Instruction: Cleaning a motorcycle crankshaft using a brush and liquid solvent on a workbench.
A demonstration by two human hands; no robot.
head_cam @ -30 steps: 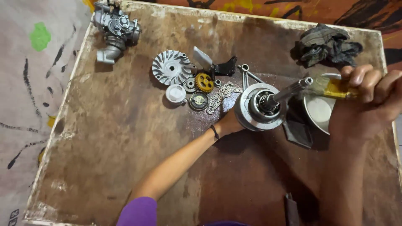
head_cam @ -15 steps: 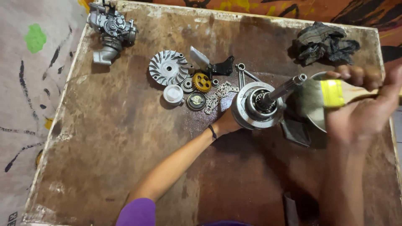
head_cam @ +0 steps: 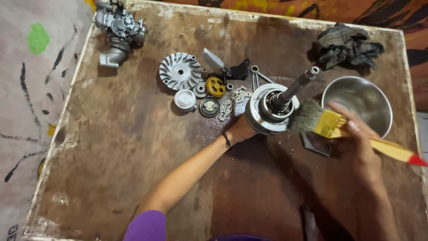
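Evidently the left hand steadies the heavy, oily clutch drum by its rim; the right hand grips a soft-bristled paintbrush.

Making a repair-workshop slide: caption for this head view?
Left hand steadies a round metal drum with shaft while right hand holds a paintbrush to it.

We look down on a worn, stained brown board with a pale chipped rim. Left of the board lies grey floor with black streaks and a green blotch; beyond its far edge runs an orange-and-black painted surface.
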